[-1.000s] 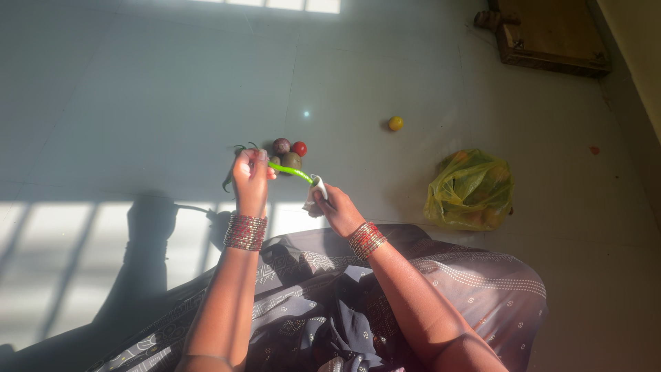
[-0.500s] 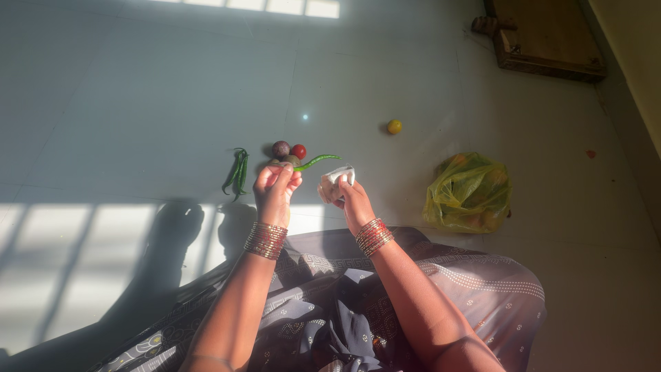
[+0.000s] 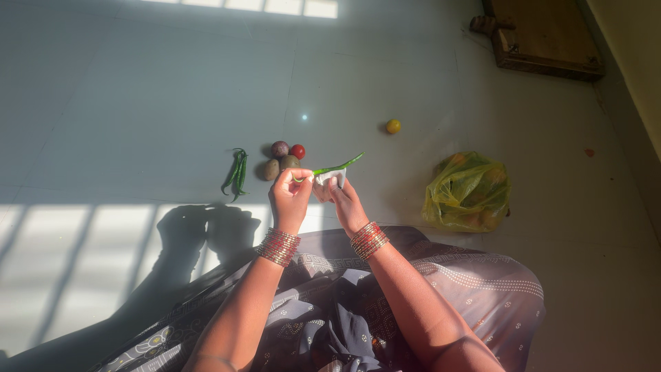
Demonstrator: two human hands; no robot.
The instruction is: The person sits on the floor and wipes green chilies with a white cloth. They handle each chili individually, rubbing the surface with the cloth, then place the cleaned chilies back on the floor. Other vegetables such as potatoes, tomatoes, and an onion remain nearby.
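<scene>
left hand [image 3: 290, 191] pinches the green chilli [image 3: 337, 167] by its stem, tip toward 2 o'clock, so the right hand [image 3: 339, 195], gripping a white cloth [image 3: 328, 178], can rub it.

**Pale tiled floor and what lies on it**

The floor [image 3: 138, 89] is pale tile, sunlit in bands. Near the middle lie green chillies [image 3: 236, 172], just right of them a cluster of small round vegetables [image 3: 282, 158]. Farther right sits a yellow fruit [image 3: 393, 126], a yellow plastic bag [image 3: 469, 191], and far right a wooden board [image 3: 544, 34].
</scene>
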